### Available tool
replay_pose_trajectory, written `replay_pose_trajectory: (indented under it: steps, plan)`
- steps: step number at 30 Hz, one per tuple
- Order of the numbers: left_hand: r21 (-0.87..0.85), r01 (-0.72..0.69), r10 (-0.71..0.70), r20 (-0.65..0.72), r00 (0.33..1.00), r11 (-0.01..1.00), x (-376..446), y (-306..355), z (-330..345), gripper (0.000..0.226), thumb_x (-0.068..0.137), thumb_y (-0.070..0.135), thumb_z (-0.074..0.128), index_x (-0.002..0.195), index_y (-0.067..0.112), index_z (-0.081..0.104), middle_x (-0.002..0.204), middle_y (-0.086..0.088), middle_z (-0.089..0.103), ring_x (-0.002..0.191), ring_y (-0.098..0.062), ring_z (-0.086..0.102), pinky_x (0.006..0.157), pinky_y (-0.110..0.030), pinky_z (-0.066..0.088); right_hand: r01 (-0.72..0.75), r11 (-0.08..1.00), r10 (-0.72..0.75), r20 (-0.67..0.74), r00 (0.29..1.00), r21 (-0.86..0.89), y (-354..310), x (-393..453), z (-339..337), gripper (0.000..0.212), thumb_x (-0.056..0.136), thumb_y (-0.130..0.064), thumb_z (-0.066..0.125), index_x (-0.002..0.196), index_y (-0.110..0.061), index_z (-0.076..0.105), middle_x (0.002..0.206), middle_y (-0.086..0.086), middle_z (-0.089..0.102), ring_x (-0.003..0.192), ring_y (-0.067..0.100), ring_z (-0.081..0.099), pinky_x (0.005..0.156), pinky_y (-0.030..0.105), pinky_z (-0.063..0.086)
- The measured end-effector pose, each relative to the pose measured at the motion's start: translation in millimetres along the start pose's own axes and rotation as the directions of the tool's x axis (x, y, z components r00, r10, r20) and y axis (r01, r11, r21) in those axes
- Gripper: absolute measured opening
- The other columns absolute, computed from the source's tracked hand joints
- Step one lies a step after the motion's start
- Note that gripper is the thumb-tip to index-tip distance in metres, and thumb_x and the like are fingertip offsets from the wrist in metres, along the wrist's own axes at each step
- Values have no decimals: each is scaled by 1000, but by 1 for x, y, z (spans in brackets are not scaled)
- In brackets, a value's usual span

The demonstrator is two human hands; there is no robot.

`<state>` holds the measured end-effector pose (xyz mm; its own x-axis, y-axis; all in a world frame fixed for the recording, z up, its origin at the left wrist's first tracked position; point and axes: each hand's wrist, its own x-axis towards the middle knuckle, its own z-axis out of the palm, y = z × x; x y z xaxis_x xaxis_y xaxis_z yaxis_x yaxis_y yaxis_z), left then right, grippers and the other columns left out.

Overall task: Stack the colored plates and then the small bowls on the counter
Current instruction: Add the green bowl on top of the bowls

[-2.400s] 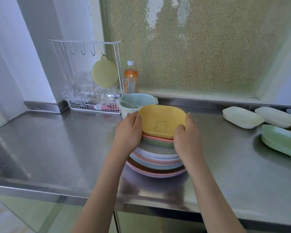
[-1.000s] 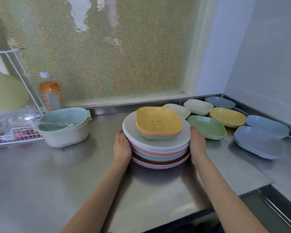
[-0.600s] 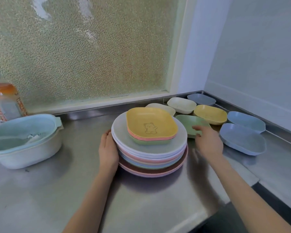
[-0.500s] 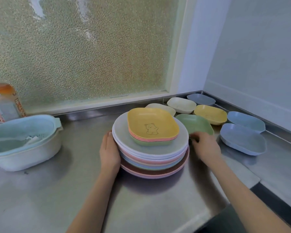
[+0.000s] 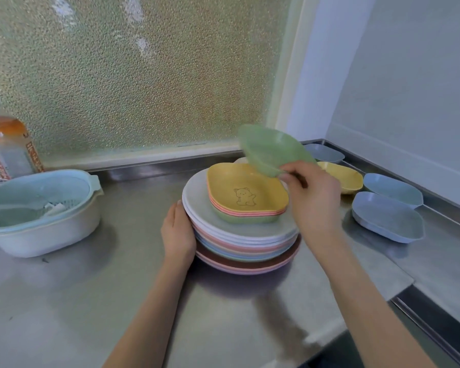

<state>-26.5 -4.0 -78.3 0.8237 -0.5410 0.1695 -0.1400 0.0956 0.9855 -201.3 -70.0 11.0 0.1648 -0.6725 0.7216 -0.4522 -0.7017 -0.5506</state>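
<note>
Counter; blurred green bowl hiding others.

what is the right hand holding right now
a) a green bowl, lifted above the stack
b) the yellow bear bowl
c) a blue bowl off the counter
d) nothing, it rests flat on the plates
a: the right hand pinches the rim of the green bowl, tilted in the air above the yellow bear bowl, which sits on the stack of plates.

One head cam, wide-angle, looking fwd and down, close over counter toward corner.
</note>
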Motion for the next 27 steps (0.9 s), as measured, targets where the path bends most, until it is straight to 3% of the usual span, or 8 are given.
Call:
replay_pose_trajectory:
  steps: [2, 4, 8, 14, 17, 20, 24, 27]
  plan:
    - [5, -26, 26, 0, 1000, 1000, 0, -1, -1, 33, 98, 11, 30, 80, 1, 56, 74, 1, 54, 77, -19, 44, 53, -8, 37, 65, 998, -65, 108, 992, 9, -22, -16, 7, 13, 81, -4, 64, 85, -14, 73, 81, -2, 69, 75, 12, 57, 70, 17, 39]
    - [32, -46, 46, 9, 999, 998, 0, -2, -2, 32, 99, 10, 30, 77, 6, 54, 72, 4, 53, 78, -20, 44, 57, -21, 32, 72, 997, -72, 210, 975, 7, -31, -34, 17, 17, 82, -4, 61, 88, -14, 73, 84, 4, 70, 81, 20, 58, 73, 25, 39]
    - [28, -28, 27, 10, 1000, 999, -1, 0, -2, 32, 98, 11, 30, 79, 9, 55, 74, 4, 54, 79, -20, 45, 61, -21, 28, 39, 998, -25, 238, 971, -52, -31, -45, 19, 21, 86, 0, 57, 94, -11, 73, 84, 9, 67, 86, 26, 52, 75, 36, 43]
    - [29, 7, -7, 13, 1000, 1000, -1, 1, -3, 34, 98, 12, 31, 72, 14, 53, 79, -3, 56, 79, -18, 44, 71, -26, 32, 55, 995, -30, 275, 961, -85, -25, -45, 12, 22, 89, -3, 55, 94, -17, 71, 89, 0, 71, 85, 19, 47, 73, 33, 41]
    - [38, -1, 0, 8, 1000, 999, -1, 3, -3, 36, 98, 11, 31, 69, 13, 52, 77, -4, 54, 75, -17, 42, 63, -28, 34, 35, 997, -15, 288, 957, -63, -23, -47, 13, 21, 92, -5, 52, 94, -17, 69, 90, 0, 70, 86, 19, 46, 74, 36, 43]
    - [33, -4, 4, 1, 1000, 999, -1, 1, -2, 33, 98, 12, 31, 75, 7, 55, 72, 3, 53, 77, -19, 43, 56, -7, 37, 48, 996, -21, 324, 946, -75, -23, -50, 14, 19, 94, -9, 49, 96, -17, 66, 94, 0, 68, 88, 19, 45, 76, 38, 44]
    - [24, -4, 4, 2, 1000, 1000, -2, 2, -1, 32, 98, 12, 31, 78, 6, 55, 74, 5, 54, 79, -20, 43, 61, -23, 31, 94, 991, -54, 355, 933, -96, -23, -51, 15, 20, 95, -13, 46, 100, -17, 65, 97, -1, 68, 91, 19, 48, 80, 38, 44]
    - [37, -6, 6, 7, 1000, 999, -2, 3, -2, 32, 98, 12, 30, 82, 4, 56, 74, 6, 53, 80, -20, 44, 60, -22, 29, 30, 999, -38, 236, 971, 37, -21, -52, 8, 22, 97, -20, 43, 107, -22, 63, 95, -13, 64, 81, -1, 49, 76, 15, 41]
